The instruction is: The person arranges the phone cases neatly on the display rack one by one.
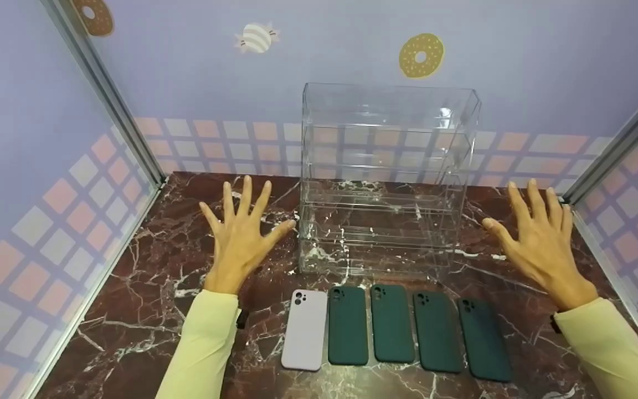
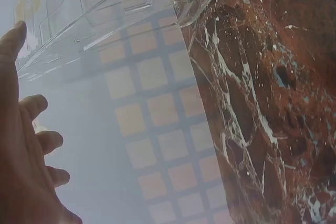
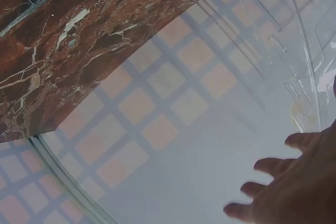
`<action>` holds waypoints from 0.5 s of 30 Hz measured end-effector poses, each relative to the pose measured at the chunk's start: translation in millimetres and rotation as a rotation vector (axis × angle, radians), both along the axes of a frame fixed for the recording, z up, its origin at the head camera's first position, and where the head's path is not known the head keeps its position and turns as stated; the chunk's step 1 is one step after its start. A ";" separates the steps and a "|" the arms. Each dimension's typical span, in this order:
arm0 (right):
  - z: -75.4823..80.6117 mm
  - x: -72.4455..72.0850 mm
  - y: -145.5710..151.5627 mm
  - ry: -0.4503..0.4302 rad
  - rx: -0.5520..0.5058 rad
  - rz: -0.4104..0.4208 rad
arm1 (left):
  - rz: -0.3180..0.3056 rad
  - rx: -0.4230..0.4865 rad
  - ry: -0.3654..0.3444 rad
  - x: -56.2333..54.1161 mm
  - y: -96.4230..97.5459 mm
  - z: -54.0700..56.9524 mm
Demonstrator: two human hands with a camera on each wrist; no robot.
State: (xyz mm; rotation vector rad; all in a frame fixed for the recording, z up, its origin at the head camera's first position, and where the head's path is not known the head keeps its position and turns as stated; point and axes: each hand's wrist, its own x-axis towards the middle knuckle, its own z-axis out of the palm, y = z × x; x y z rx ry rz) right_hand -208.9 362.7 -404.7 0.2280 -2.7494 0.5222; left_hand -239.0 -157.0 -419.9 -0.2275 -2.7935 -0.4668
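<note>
My left hand (image 1: 240,238) is spread with straight fingers to the left of a clear tiered plastic rack (image 1: 385,202), apart from it in the left wrist view. On the rack's other side my right hand (image 1: 543,249) is spread the same way and holds nothing. In front of the rack lies a row of phone cases, camera cutouts toward the rack. A pale lilac phone case (image 1: 304,331) is leftmost. Beside it are several dark green ones, from the first green phone case (image 1: 348,327) to the rightmost green phone case (image 1: 485,341).
The dark red marbled tabletop (image 1: 130,299) has white veins. A lilac wall (image 1: 197,66) with candy and donut prints and a checkered band stands behind. Metal-edged side panels flank the table, the left panel (image 1: 36,221) and the right panel (image 1: 634,205).
</note>
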 end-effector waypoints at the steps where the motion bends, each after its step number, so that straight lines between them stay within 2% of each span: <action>1: 1.3 0.6 1.1 -0.006 -0.008 0.015 | -0.004 0.017 -0.003 -0.7 0.2 0.4; 5: 3.4 3.3 6.1 -0.042 -0.063 0.083 | -0.027 0.112 -0.028 -3.4 2.2 1.5; 10: 0.7 6.8 11.1 -0.047 -0.176 0.170 | -0.056 0.247 -0.057 -7.3 5.4 -0.2; 15: -2.5 12.0 14.4 -0.061 -0.273 0.226 | -0.090 0.441 -0.059 -11.0 8.4 -3.9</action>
